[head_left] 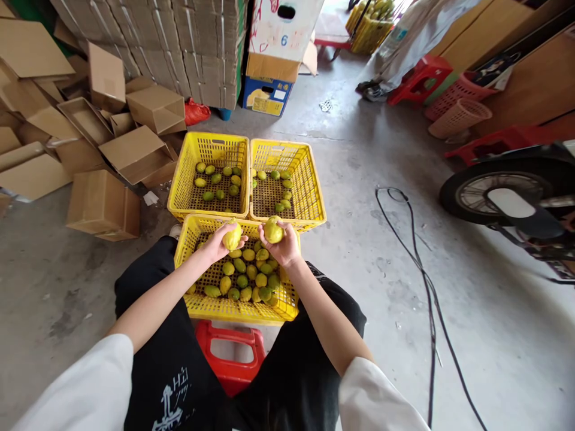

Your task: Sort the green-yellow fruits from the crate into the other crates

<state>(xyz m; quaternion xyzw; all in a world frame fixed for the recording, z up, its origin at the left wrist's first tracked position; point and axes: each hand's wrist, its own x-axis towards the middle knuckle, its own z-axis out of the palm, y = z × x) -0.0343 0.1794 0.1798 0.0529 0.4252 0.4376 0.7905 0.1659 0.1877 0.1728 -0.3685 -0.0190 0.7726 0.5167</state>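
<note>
My left hand (217, 244) is closed round a yellow lemon (232, 237). Another yellow lemon (273, 230) sits in the grasp of my right hand (287, 246). Both hands are raised over the far part of the near yellow crate (238, 309), a little apart from each other. Below them lie many yellow and green lemons (250, 272) inside that crate. Two more yellow crates stand just beyond: the far left crate (179, 179) and the far right crate (317, 185), each with several mostly greenish lemons on its bottom.
Between my legs is a red plastic stool (204, 344). Cardboard boxes (103, 203) are heaped at the left. A black cable (417, 257) runs over the floor at the right, near a motorbike wheel (485, 188). Stacked cartons (278, 42) stand at the back.
</note>
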